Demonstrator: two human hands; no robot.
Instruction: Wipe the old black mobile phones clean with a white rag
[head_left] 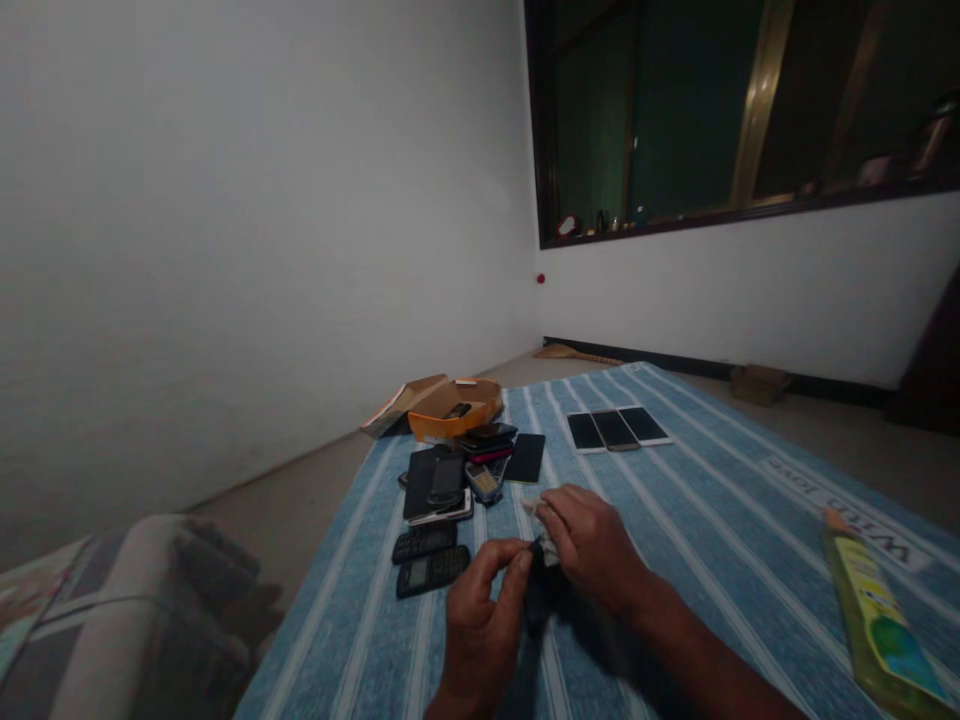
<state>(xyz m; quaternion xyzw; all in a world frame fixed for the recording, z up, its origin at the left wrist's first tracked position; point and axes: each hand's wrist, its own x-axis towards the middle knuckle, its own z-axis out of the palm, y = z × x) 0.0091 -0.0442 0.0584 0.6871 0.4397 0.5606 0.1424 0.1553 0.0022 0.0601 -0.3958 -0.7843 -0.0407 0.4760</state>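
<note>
My left hand (484, 620) pinches the near side of a small black object (535, 550), mostly hidden by my fingers, so its kind does not show. Pressed against it from the right is my right hand (589, 540), closed on a crumpled whitish cloth (548, 545). To the left of my hands lie two black keypad phones (433, 571) side by side. Beyond them is a pile of phones (447, 478), some stacked, with a blue-grey keypad phone (484, 481) at its right edge. A dark flat phone (526, 457) lies beside the pile.
An open orange cardboard box (442, 424) stands behind the pile. Three touchscreen phones (616, 430) lie in a row farther right. A bottle of yellow-green liquid (877, 620) rests at the right on the blue striped cloth (697, 520). Draped fabric (142, 610) is at lower left.
</note>
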